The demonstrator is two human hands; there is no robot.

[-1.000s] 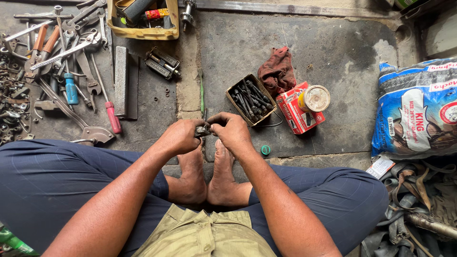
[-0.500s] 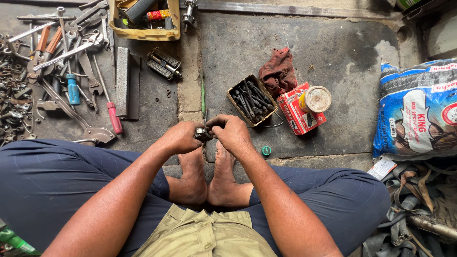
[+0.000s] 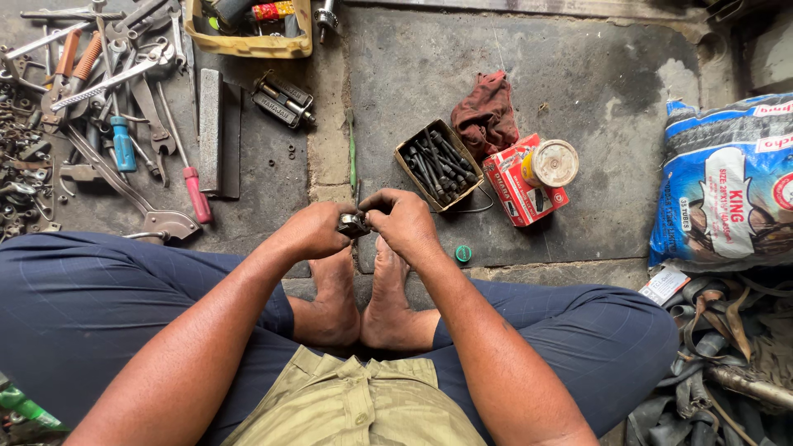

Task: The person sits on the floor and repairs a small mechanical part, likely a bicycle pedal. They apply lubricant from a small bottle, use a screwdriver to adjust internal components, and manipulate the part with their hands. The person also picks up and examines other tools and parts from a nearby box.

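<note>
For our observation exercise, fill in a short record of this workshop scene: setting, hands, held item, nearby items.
setting: person seated on a concrete floor, bare feet together
left hand: grips a small dark metal part
right hand: grips the same part from the other side
in front: open box of dark bolts, red rag, red carton
left side: spread of hand tools
right side: printed sack

This is a repair workshop worked from the ground, likely for bicycles. On the stained concrete floor (image 3: 578,74) lie scattered wrenches and pliers (image 3: 107,74), a red-handled screwdriver (image 3: 197,192), a pair of bicycle pedals (image 3: 283,99), a cardboard box of dark bolts (image 3: 438,163), a greasy red rag (image 3: 487,116), a printed sack of tubes (image 3: 727,190) and old rubber inner tubes (image 3: 702,396).
</note>
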